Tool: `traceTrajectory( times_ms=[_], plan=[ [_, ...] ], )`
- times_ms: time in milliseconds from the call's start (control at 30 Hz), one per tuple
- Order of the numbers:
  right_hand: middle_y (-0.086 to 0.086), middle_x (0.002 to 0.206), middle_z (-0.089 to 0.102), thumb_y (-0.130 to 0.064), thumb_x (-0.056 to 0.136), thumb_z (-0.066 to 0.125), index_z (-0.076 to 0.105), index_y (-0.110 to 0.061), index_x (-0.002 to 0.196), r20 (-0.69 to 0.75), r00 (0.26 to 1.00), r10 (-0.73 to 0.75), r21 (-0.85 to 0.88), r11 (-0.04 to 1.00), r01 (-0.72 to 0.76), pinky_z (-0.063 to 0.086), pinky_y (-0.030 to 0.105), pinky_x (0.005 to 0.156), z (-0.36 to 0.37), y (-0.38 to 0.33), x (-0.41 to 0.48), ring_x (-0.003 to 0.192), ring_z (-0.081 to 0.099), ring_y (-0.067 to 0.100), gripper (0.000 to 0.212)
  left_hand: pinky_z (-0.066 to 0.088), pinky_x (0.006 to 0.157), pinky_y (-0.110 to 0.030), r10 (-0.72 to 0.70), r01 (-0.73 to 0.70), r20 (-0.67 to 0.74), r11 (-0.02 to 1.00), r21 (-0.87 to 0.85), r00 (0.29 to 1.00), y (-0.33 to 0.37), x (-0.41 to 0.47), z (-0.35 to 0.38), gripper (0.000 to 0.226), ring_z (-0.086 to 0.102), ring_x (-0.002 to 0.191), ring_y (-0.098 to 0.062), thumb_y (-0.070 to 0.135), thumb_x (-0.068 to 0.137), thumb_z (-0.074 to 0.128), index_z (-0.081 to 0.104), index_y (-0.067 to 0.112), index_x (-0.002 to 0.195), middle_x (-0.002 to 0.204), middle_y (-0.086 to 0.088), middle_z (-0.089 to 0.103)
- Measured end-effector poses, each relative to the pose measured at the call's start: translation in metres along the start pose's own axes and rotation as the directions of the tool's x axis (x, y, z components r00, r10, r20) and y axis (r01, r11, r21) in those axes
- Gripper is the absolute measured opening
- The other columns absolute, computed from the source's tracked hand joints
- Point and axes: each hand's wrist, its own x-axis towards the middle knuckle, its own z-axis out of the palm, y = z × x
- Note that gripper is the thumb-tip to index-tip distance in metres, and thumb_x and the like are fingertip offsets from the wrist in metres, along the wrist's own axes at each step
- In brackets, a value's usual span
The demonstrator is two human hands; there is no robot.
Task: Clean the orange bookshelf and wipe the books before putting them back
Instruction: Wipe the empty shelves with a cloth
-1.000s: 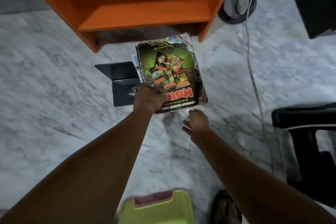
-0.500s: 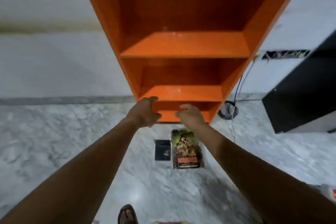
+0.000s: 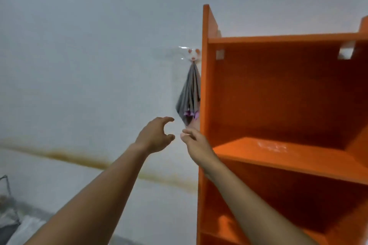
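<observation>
Tall orange wooden bookshelf (image 3: 278,95), cut off at right, hides the edge of a grey cloth (image 3: 188,95) hanging on the wall (image 3: 79,65); left hand (image 3: 154,137) and right hand (image 3: 196,143) hover just below it, fingers loosely curled, gripping nothing

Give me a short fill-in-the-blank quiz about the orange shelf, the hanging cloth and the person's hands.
The grey cloth hangs from a ____ on the wall.
It hangs to the ____ of the orange bookshelf.
The left hand and right hand each hold ____.
Missing words: hook; left; nothing.
</observation>
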Motion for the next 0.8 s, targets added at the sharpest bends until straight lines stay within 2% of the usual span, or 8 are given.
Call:
traceTrajectory(
  times_ms=[167,267,333,400,467,633,733,800],
  plan=[
    [-0.007,0.146,0.048,-0.035,0.108,0.043,0.046,-0.027,0.147,-0.225,0.973,-0.056,0.061,0.996,0.072,0.036,0.028,0.100,0.047,-0.031,0.105,0.134,0.045,0.013,0.040,0.039,0.110,-0.034,0.112,-0.115,-0.054,0.992,-0.055,0.992,-0.048,0.115,-0.015,0.055,0.047,0.137,-0.018,0.028,0.094,0.066,0.049,0.028,0.146,0.150,0.002,0.051],
    [-0.004,0.148,0.048,-0.039,0.105,0.047,0.046,-0.029,0.146,-0.406,0.913,-0.050,0.056,0.995,0.079,0.048,0.038,0.103,0.051,-0.045,0.170,0.131,0.053,0.022,0.042,0.042,0.111,-0.037,0.158,-0.161,-0.034,0.975,-0.152,0.987,-0.061,0.175,-0.007,0.051,0.050,0.135,-0.020,0.036,0.096,0.064,0.051,0.027,0.144,0.149,0.000,0.052],
    [-0.008,0.142,0.050,-0.043,0.102,0.050,0.048,-0.031,0.142,-0.523,0.852,-0.036,0.025,0.998,0.057,0.057,0.040,0.085,0.043,-0.055,0.206,0.111,0.061,0.020,0.042,0.044,0.109,-0.041,0.149,-0.155,-0.042,0.944,-0.291,0.988,-0.060,0.211,0.001,0.050,0.054,0.131,-0.023,0.041,0.097,0.063,0.054,0.024,0.143,0.146,-0.002,0.055],
    [-0.011,0.131,0.051,-0.041,0.103,0.051,0.050,-0.029,0.141,-0.591,0.806,-0.036,-0.007,0.999,0.039,0.045,0.023,0.069,0.031,-0.063,0.233,0.099,0.054,0.013,0.040,0.045,0.108,-0.043,0.138,-0.141,-0.037,0.901,-0.410,0.990,-0.055,0.236,0.012,0.049,0.056,0.128,-0.026,0.042,0.097,0.061,0.055,0.022,0.142,0.143,-0.006,0.057],
    [-0.008,0.127,0.052,-0.038,0.104,0.051,0.051,-0.028,0.141,-0.618,0.785,-0.047,-0.056,0.998,0.016,0.035,0.019,0.065,0.019,-0.072,0.256,0.102,0.051,0.014,0.039,0.046,0.107,-0.042,0.128,-0.127,-0.032,0.868,-0.479,0.991,-0.046,0.257,0.023,0.049,0.058,0.125,-0.027,0.042,0.098,0.059,0.055,0.021,0.143,0.141,-0.008,0.058],
    [0.003,0.145,0.056,-0.024,0.104,0.048,0.049,-0.024,0.146,-0.701,0.710,-0.068,-0.198,0.975,-0.102,0.040,0.034,0.108,0.007,-0.088,0.300,0.133,0.052,0.027,0.042,0.046,0.105,-0.040,0.066,-0.094,-0.069,0.798,-0.595,0.995,-0.030,0.290,0.032,0.045,0.061,0.121,-0.026,0.037,0.100,0.056,0.055,0.020,0.141,0.131,-0.008,0.066],
    [0.003,0.142,0.060,-0.024,0.100,0.054,0.056,-0.025,0.138,-0.704,0.710,-0.028,-0.210,0.963,-0.171,0.043,0.035,0.107,0.002,-0.091,0.313,0.129,0.055,0.029,0.038,0.046,0.106,-0.040,0.048,-0.032,0.005,0.725,-0.688,0.999,-0.028,0.301,0.031,0.042,0.060,0.121,-0.026,0.034,0.100,0.055,0.057,0.017,0.139,0.132,-0.008,0.065],
    [0.002,0.126,0.069,-0.028,0.097,0.062,0.070,-0.027,0.114,-0.718,0.694,-0.045,-0.204,0.968,-0.149,0.047,0.032,0.091,0.001,-0.095,0.316,0.114,0.063,0.028,0.019,0.049,0.102,-0.039,0.116,0.008,0.108,0.642,-0.767,0.987,-0.027,0.306,0.028,0.036,0.062,0.117,-0.024,0.029,0.103,0.053,0.062,0.010,0.132,0.128,-0.009,0.066]
  ],
)
